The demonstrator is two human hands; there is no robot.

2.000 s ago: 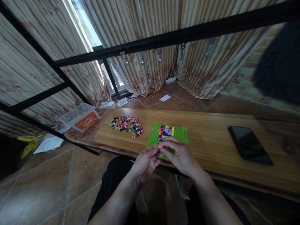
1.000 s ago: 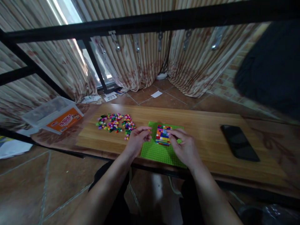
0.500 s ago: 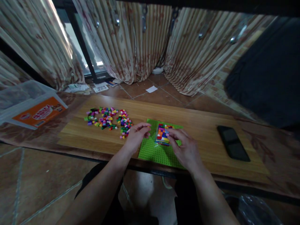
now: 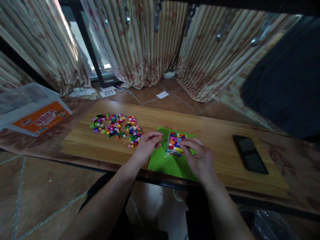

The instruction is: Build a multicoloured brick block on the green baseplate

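On a green studded baseplate (image 4: 170,165) stands a low, layered block of multicoloured toy bricks (image 4: 174,144). Just left of it hovers my left hand (image 4: 147,145), thumb and forefinger pinched around what looks like a small yellowish brick, barely visible. My right hand (image 4: 200,156) reaches in from the right. Its fingertips are pinched together at the right side of the block's top; whatever sits between them is hidden. Loose bricks in many colours lie in two heaps, a larger pile (image 4: 113,125) and a smaller pile (image 4: 134,131), left of the baseplate.
Everything rests on a long wooden board (image 4: 215,130). A black phone (image 4: 250,154) lies toward its right end. At the far left stands a clear plastic box (image 4: 30,103) with an orange label. Curtains (image 4: 160,50) hang behind, and papers (image 4: 107,92) lie on the tiled floor.
The view has shifted slightly. A pinkish brick showed by my right fingertips earlier; now I cannot make it out. Both hands stay in nearly the same places.
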